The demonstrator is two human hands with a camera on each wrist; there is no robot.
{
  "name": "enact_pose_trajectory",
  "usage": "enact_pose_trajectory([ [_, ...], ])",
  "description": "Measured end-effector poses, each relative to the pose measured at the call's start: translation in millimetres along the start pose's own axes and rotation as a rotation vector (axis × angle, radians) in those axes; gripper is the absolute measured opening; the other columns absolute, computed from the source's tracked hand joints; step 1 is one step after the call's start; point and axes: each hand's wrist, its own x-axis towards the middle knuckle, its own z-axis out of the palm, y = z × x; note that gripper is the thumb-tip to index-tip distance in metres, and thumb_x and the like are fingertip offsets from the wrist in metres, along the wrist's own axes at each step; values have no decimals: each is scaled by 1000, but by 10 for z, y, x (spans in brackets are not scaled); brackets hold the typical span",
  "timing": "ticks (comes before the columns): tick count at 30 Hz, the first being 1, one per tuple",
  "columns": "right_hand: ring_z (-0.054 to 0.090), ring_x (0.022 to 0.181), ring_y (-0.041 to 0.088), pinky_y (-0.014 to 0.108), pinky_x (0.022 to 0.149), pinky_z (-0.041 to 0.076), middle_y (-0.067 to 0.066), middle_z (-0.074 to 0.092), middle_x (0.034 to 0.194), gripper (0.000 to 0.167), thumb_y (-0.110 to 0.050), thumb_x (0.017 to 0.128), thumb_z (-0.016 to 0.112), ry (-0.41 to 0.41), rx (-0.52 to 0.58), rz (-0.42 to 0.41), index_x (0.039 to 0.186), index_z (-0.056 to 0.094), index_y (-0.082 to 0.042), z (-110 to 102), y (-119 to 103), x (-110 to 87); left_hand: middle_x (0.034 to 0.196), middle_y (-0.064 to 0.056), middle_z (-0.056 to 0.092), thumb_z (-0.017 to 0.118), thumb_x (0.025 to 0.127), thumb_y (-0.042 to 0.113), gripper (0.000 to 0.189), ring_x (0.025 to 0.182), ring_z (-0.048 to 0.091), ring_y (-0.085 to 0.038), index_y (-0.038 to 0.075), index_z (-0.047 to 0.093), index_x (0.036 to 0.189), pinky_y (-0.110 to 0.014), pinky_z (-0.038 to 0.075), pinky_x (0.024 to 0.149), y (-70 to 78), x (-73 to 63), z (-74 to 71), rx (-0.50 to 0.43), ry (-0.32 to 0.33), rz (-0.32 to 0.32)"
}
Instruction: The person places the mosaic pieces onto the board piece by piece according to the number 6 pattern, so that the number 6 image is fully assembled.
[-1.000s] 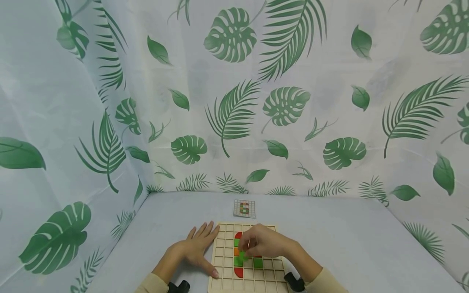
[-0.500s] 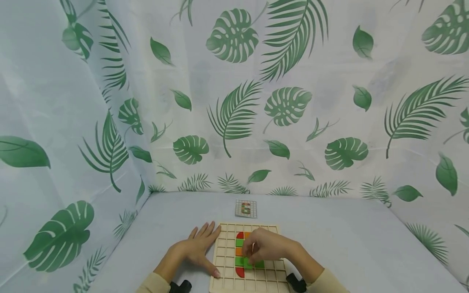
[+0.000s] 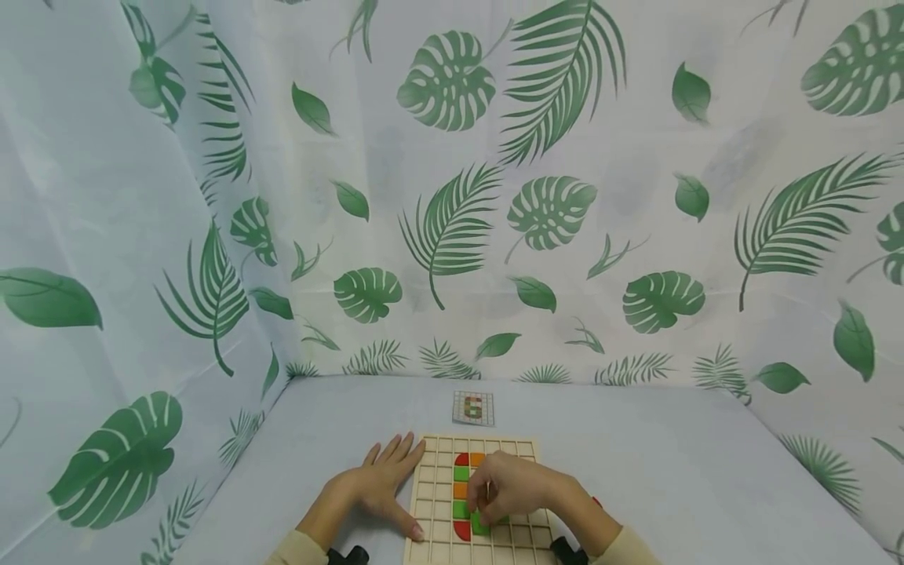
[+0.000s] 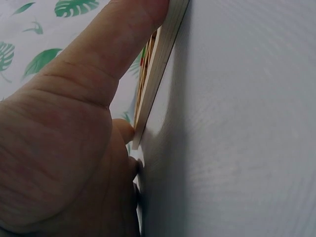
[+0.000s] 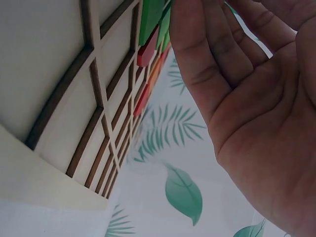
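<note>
A wooden grid board (image 3: 432, 502) lies on the table, with red, green and orange tiles set in its middle cells. My left hand (image 3: 381, 485) rests beside its left edge, fingers spread and straight; in the left wrist view the thumb (image 4: 98, 54) lies against the board's side (image 4: 157, 74). My right hand (image 3: 519, 488) reaches over the board and pinches a green square tile (image 3: 480, 527) with thumb and fingertips, just right of a red rounded tile (image 3: 462, 530). Its palm hides part of the other tiles. In the right wrist view, green tiles (image 5: 149, 22) show right at the fingertips.
Behind the board lies a small card (image 3: 473, 408) printed with a coloured pattern on a grid. Something red (image 3: 596, 501) shows beside the right forearm. A leaf-patterned curtain (image 3: 452, 227) stands at the back and left of the white table (image 3: 636, 447).
My right hand has brought the green tile nearer to me and slightly right, down to the cell beside the front red tile. The left hand has stayed at the board's edge.
</note>
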Motion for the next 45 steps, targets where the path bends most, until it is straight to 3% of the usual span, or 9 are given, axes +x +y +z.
enact_pose_trajectory([
  [11,58,65,-6,18,62,56,-10,72,77,10,0,84,83,-37,1,1,87,78,-8,94,-12,-17,176,-15,6,83,65,78,138,163,4,-38,19,14,169,-66,4,128,-43,-14,92,4,6,7],
  [32,59,65,-4,19,61,56,-10,71,77,17,-12,79,91,-28,-73,7,87,77,-15,71,-5,-17,177,-14,3,82,66,79,138,163,1,-38,20,11,169,-65,2,128,-54,10,45,-14,10,10],
  [41,58,66,-5,18,63,54,-16,69,79,12,-17,85,87,36,-124,33,93,79,-18,31,1,-33,176,-14,2,82,66,79,139,163,0,-37,20,11,169,-65,2,128,-49,1,53,2,19,19],
  [45,60,74,-2,19,69,55,-11,71,95,19,-24,89,84,120,-139,30,106,78,-17,-54,92,-95,176,-15,2,82,66,79,139,163,0,-37,20,10,169,-66,1,128,-53,4,47,-5,21,27],
])
